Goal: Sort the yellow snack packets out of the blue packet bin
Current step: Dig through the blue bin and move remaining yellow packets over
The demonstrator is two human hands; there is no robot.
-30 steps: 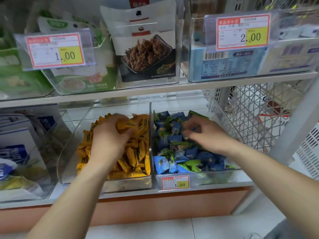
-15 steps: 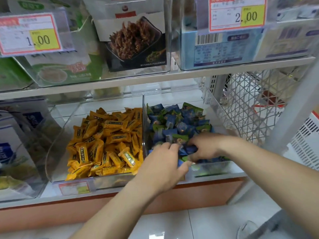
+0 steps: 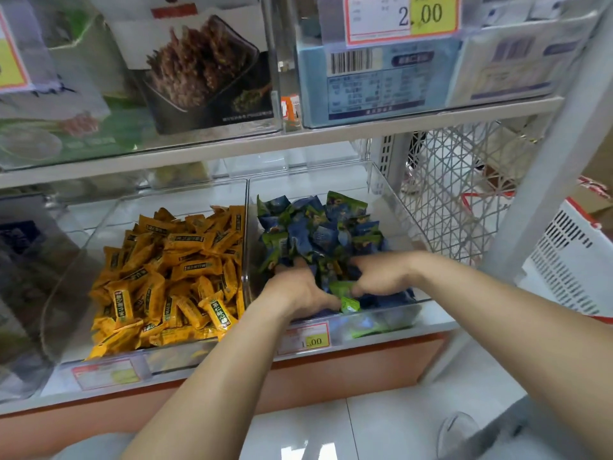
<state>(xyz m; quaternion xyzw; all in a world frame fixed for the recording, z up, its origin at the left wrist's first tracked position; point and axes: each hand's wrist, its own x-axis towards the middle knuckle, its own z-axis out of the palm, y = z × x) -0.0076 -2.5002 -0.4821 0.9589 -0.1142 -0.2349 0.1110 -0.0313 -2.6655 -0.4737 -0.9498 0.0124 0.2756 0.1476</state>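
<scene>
The clear bin of blue and green packets (image 3: 318,234) sits at the right of the lower shelf. Both my hands are inside it near its front wall. My left hand (image 3: 298,290) lies palm down on the pile, its fingers pushed in among the packets with the tips hidden. My right hand (image 3: 381,277) reaches in from the right, with fingers and thumb curled round a green packet (image 3: 341,288). A bright green packet (image 3: 350,306) lies between the two thumbs. The clear bin to the left holds the yellow snack packets (image 3: 172,277). I see no yellow packet among the blue ones.
A clear divider wall (image 3: 247,227) separates the two bins. The upper shelf (image 3: 298,137) hangs low over the bins and carries boxes and bags. A white wire basket (image 3: 447,180) and a shelf post (image 3: 544,161) stand to the right. Price tags (image 3: 303,338) hang at the front.
My left hand left the yellow bin, crossed right and went into the blue bin. My right hand slid from the bin's middle to its front. The camera moved closer and lower.
</scene>
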